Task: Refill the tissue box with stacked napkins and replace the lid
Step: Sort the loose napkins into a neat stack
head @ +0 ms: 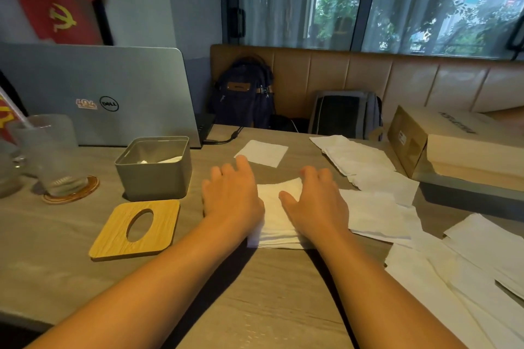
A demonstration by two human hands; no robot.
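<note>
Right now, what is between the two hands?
A stack of white napkins lies on the table between the left hand and the right hand, and both hands touch it. The head view shows this.

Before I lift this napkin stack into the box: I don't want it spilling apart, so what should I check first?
1. Tissue box open, lid off: ok.
2. Wooden lid lies flat on the table in front of the box, apart from it: ok.
3. Left hand and right hand both rest on the napkin stack: ok.
4. Stack edges squared: partly hidden under the hands, cannot tell.
5. Room in the box: some white paper lies inside, depth cannot tell.
6. All napkins gathered: loose napkins lie to the right, not ok.
</note>
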